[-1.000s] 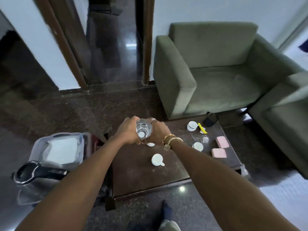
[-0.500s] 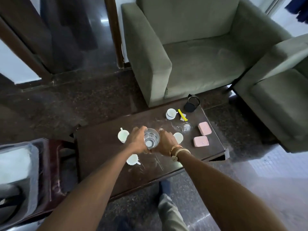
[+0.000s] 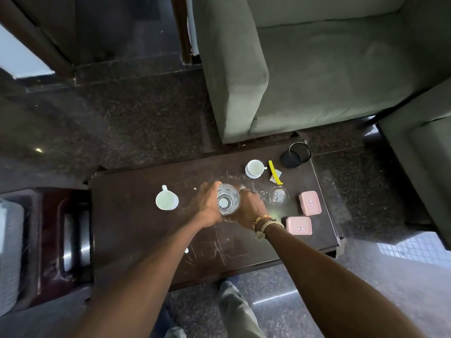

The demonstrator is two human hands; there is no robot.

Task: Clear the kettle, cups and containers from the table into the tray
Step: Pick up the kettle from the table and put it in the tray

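A clear glass (image 3: 228,200) is held over the middle of the dark wooden table (image 3: 136,230), with my left hand (image 3: 207,206) on its left side and my right hand (image 3: 249,208) on its right. A white cup (image 3: 167,200) stands left of my hands. A second white cup (image 3: 255,168) sits on a saucer at the back. Another clear glass (image 3: 278,195) stands right of my right hand. Two pink lidded containers (image 3: 310,203) (image 3: 299,225) lie at the right end. The clear tray (image 3: 9,259) shows only at the far left edge; the kettle is out of view.
A black round holder (image 3: 295,156) stands at the table's back right corner, a yellow strip (image 3: 275,175) beside it. A green armchair (image 3: 305,69) stands behind the table and another (image 3: 419,147) at its right. A dark wooden stand (image 3: 63,240) carries the tray.
The view has swung right and down, so the tray and kettle slid out of frame. My hands, still around the glass, are now over the table's middle.
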